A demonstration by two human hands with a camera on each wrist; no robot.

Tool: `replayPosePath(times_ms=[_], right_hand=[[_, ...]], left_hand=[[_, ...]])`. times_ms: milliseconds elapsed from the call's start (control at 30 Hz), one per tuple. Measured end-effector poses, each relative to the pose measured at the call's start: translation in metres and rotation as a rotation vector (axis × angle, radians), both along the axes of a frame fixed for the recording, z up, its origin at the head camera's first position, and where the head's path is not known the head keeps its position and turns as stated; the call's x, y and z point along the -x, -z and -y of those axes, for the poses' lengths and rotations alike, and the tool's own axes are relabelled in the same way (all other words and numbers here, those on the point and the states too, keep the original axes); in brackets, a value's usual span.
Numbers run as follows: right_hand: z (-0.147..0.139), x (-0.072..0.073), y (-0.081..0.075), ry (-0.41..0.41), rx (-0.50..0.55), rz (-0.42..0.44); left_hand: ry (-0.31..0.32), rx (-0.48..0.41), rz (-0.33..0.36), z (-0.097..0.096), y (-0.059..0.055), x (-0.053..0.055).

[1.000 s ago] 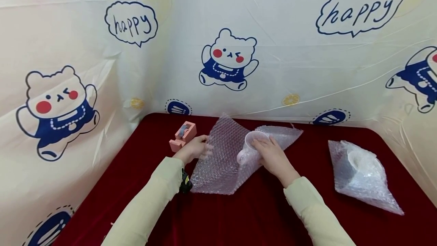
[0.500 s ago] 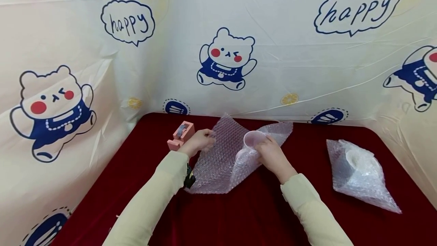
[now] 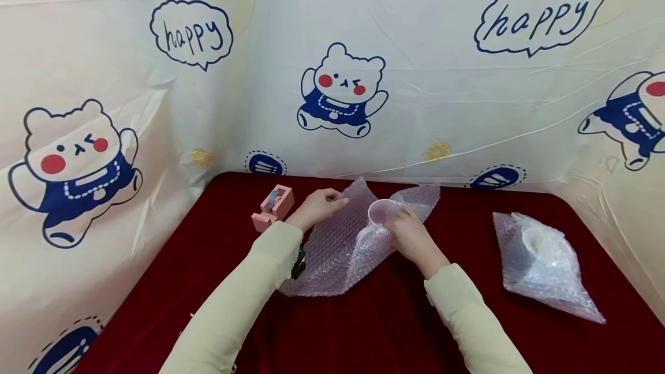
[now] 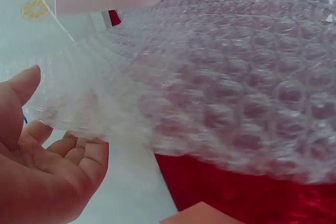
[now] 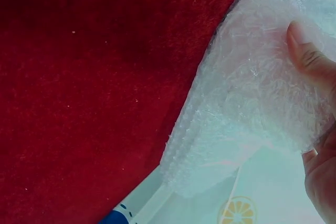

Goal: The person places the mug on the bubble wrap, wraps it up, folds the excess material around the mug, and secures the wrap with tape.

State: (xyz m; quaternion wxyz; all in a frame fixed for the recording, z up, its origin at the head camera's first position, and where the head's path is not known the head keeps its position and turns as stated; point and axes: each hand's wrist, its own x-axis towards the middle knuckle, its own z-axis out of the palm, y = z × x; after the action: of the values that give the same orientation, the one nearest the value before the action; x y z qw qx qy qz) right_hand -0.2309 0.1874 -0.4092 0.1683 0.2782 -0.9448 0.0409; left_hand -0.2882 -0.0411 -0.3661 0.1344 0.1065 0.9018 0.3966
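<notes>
A pale pink mug (image 3: 381,212) lies tilted on a sheet of bubble wrap (image 3: 337,229), its mouth facing up and its handle to the left, partly hidden under the film. My right hand (image 3: 413,238) grips the mug by its right side, with a flap of wrap pressed against it. In the right wrist view the thumb (image 5: 310,56) lies on the wrapped side. My left hand (image 3: 318,209) is at the sheet's far left edge. In the left wrist view its fingers (image 4: 79,153) sit behind the film's edge and the thumb stands apart from it.
A pink tape dispenser (image 3: 275,204) with a blue roll stands left of the wrap, near my left forearm. On the right lies another bubble-wrapped bundle (image 3: 545,264) with something white and round inside. Dark red cloth (image 3: 384,328) covers the table; a printed curtain (image 3: 441,91) hangs behind.
My left hand has moved right and away from me along the wrap's left edge, and the far corner has shifted right. My right hand stays on the mug, now with wrap drawn closer around it.
</notes>
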Motion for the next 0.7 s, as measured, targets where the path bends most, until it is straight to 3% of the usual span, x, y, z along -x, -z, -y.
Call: replayPosePath(times_ms=[167,400,700], right_hand=[[0.001,0.000,-0.002,0.003,-0.010,0.027],[0.003,0.001,-0.003,0.013,0.013,0.053],[0.004,-0.001,-0.003,0.043,0.028,0.103]], left_hand=[[0.055,0.018,-0.039,-0.009,-0.002,0.000],[0.135,0.009,-0.157,-0.024,-0.006,-0.002],[0.220,-0.027,-0.135,-0.039,-0.005,-0.013]])
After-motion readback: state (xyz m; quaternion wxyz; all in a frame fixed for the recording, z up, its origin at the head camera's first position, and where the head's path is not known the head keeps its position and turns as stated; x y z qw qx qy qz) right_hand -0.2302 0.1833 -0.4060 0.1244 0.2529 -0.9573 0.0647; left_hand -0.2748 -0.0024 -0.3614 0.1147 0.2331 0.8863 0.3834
